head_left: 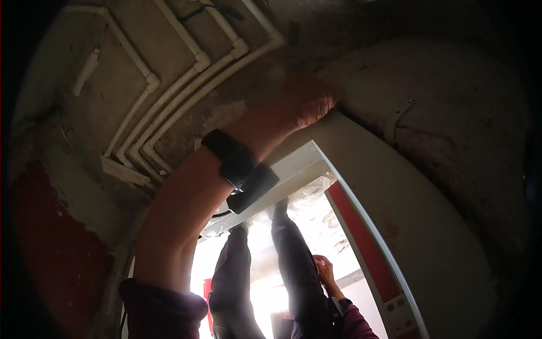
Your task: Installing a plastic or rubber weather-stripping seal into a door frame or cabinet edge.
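My left arm rises from the lower left, with a dark strapped device point(240, 166) around the forearm. My left hand point(318, 101) rests at the upper corner of a large pale panel point(395, 192). Its fingers are lost in shadow and blur, so its grip on the panel cannot be made out. Lower down, beside my leg, my right hand point(324, 269) is raised with its fingers curled. Whatever it may hold is too small and partly hidden to name. A dark band point(345, 304) circles the right wrist.
White pipes point(186, 73) with bends run along the rough wall at upper left. A pale crossbar point(293, 164) joins the panel's bright edge. Next to that edge runs a red strip point(364, 243). My legs point(293, 254) stand in strong glare. Red paint point(56, 237) covers the wall at left.
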`<action>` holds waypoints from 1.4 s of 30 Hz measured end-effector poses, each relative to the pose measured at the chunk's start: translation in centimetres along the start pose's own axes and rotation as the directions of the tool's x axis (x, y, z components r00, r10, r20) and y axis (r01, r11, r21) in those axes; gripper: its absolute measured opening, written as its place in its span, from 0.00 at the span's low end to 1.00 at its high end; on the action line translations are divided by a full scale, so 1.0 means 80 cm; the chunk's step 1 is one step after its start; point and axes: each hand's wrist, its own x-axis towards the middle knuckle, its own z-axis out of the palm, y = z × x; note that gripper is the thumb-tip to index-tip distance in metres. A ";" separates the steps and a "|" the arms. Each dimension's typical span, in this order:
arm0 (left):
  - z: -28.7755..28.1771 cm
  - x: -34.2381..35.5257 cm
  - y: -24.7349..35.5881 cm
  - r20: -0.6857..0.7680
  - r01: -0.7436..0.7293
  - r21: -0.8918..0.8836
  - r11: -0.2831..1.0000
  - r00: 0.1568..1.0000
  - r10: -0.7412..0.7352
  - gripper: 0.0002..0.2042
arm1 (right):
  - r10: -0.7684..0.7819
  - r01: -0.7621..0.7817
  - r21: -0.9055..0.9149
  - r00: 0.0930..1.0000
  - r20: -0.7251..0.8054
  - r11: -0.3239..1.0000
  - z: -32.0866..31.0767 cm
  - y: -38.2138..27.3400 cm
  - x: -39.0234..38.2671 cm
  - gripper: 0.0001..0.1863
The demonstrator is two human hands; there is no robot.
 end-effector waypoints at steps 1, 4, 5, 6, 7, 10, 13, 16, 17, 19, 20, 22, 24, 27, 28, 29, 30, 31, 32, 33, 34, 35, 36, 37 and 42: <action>0.015 0.001 -0.006 -0.002 -0.003 -0.004 1.000 1.000 0.003 0.07 | 0.001 -0.001 -0.001 1.000 -0.005 1.000 -0.003 0.005 0.002 0.12; 0.059 0.012 -0.021 -0.422 -0.294 -0.042 0.955 0.871 0.249 0.08 | -0.054 0.054 0.045 0.999 -0.004 0.998 -0.013 0.013 0.004 0.12; 0.058 0.011 -0.021 -0.337 -0.228 -0.066 0.971 0.921 0.193 0.08 | -0.040 0.040 0.021 0.999 0.000 0.999 -0.006 0.009 0.004 0.12; 0.058 0.007 -0.021 -0.259 -0.168 -0.081 0.982 0.955 0.142 0.09 | -0.026 0.026 -0.003 1.000 0.003 1.000 -0.002 0.005 0.004 0.12; 0.059 0.006 -0.023 -0.202 -0.126 -0.102 0.987 0.974 0.104 0.09 | -0.026 0.026 -0.005 1.000 -0.001 1.000 -0.002 -0.001 0.003 0.12; 0.058 0.002 -0.031 -0.110 -0.048 -0.154 0.987 0.993 0.031 0.10 | 0.026 -0.026 0.029 1.000 -0.009 0.999 -0.006 -0.006 0.003 0.11; 0.049 0.001 -0.040 -0.074 0.015 -0.267 0.964 0.997 -0.036 0.10 | 0.033 -0.031 0.091 0.999 -0.022 0.995 -0.010 0.000 0.004 0.10; 0.035 -0.016 -0.074 -0.055 0.020 -0.854 0.520 0.990 -0.128 0.11 | 0.068 -0.066 0.176 0.998 -0.004 0.982 0.005 -0.006 -0.002 0.11; 0.030 -0.034 -0.116 -0.027 -0.021 -0.998 0.058 0.994 -0.104 0.11 | 0.070 -0.072 0.177 0.997 0.019 0.982 0.009 -0.004 0.000 0.11; -0.034 -0.093 -0.211 0.051 0.000 -0.813 0.582 0.996 0.070 0.13 | -0.050 0.047 -0.045 0.997 -0.054 0.998 -0.016 0.011 0.007 0.11; -0.086 -0.132 -0.231 0.055 0.398 -0.381 0.834 0.911 -0.410 0.13 | -0.223 0.219 -0.113 0.974 -0.025 0.969 -0.028 0.036 0.015 0.12; -0.157 -0.224 -0.247 0.005 0.485 0.040 0.874 0.874 -0.485 0.11 | -0.279 0.284 -0.227 0.959 0.054 0.932 -0.015 0.043 0.022 0.15; -0.136 -0.331 -0.266 -0.128 0.459 0.132 0.878 0.887 -0.445 0.10 | -0.328 0.361 -0.499 0.932 0.156 0.788 -0.013 0.006 0.024 0.16; -0.099 -0.384 -0.166 -0.016 0.679 -0.229 0.697 0.713 -0.701 0.15 | 0.015 -0.017 0.111 1.000 0.019 0.994 -0.015 -0.019 0.024 0.15; -0.098 -0.403 -0.142 0.072 0.804 -0.295 0.516 0.557 -0.827 0.14 | 0.023 -0.029 0.144 0.999 0.045 0.989 -0.007 -0.027 0.022 0.15; -0.089 -0.422 -0.121 0.171 0.887 -0.346 0.305 0.380 -0.909 0.14 | 0.032 -0.044 0.173 0.997 0.068 0.984 -0.004 -0.040 0.021 0.16; -0.063 -0.419 -0.081 0.191 0.794 -0.607 0.045 0.200 -0.961 0.13 | -0.015 0.011 0.116 0.999 0.036 0.993 -0.019 -0.052 0.019 0.15; -0.053 -0.428 -0.045 0.247 0.583 -0.790 -0.189 0.021 -0.969 0.13 | -0.067 0.066 0.069 0.998 0.021 0.995 -0.024 -0.065 0.015 0.14; -0.005 -0.467 -0.033 0.350 0.456 -0.846 -0.275 0.086 -0.933 0.12 | -0.059 0.057 -0.034 0.997 -0.053 0.998 -0.029 -0.082 0.010 0.13; 0.035 -0.518 -0.022 0.412 0.350 -0.871 -0.344 0.139 -0.901 0.11 | -0.092 0.090 -0.091 0.995 -0.022 0.992 -0.013 -0.096 0.005 0.12; 0.069 -0.556 0.001 0.400 0.355 -0.869 -0.343 0.098 -0.911 0.11 | -0.159 0.163 -0.115 0.987 0.036 0.980 0.012 -0.108 -0.003 0.12; 0.097 -0.583 0.031 0.384 0.394 -0.870 -0.295 0.168 -0.908 0.09 | -0.223 0.235 -0.125 0.969 0.104 0.964 0.042 -0.122 -0.015 0.12; 0.118 -0.588 0.065 0.384 0.418 -0.871 -0.259 0.250 -0.889 0.08 | -0.289 0.324 -0.165 0.935 0.208 0.931 0.063 -0.142 -0.030 0.13; 0.102 -0.530 0.109 0.448 0.225 -0.885 -0.407 0.178 -0.876 0.08 | -0.262 0.340 -0.223 0.912 0.315 0.914 0.070 -0.167 -0.042 0.15; 0.166 -0.509 0.216 0.238 0.282 -0.950 -0.135 0.374 -0.896 0.04 | -0.066 0.101 -0.013 0.736 0.674 0.995 0.225 -0.172 -0.125 0.25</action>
